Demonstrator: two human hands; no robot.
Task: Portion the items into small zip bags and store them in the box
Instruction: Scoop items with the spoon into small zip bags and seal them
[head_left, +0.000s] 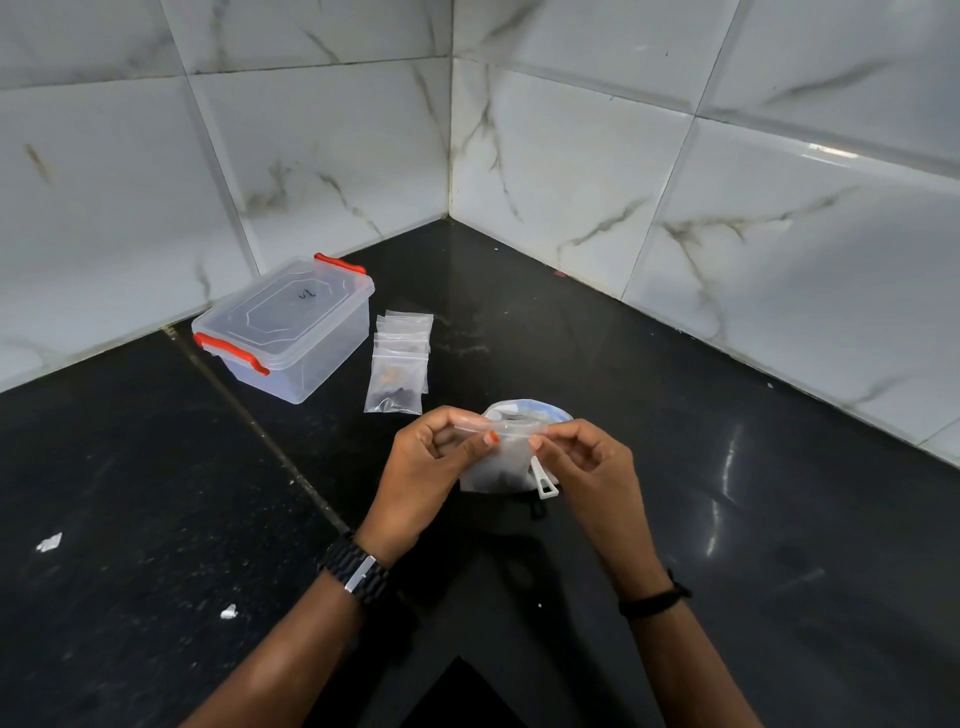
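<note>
A small clear zip bag (496, 465) with dark bits at its bottom hangs above the black counter. My left hand (431, 457) pinches its zip strip at the left end, and my right hand (582, 462) pinches the strip at the right end. Behind the bag, partly hidden, sits a pale bowl (530, 408) holding dark items, with a white scoop handle (545, 483) poking out below the bag. A pile of small zip bags (400, 364), the front one filled with dark and orange pieces, lies farther left. The clear box (285, 327) with red clips stands lid on, by the left wall.
The black stone counter (727, 519) runs into a corner of white marbled wall tiles (571, 156). Two small white scraps (49, 542) lie on the counter at the left. A seam (260, 431) crosses the counter diagonally near the box.
</note>
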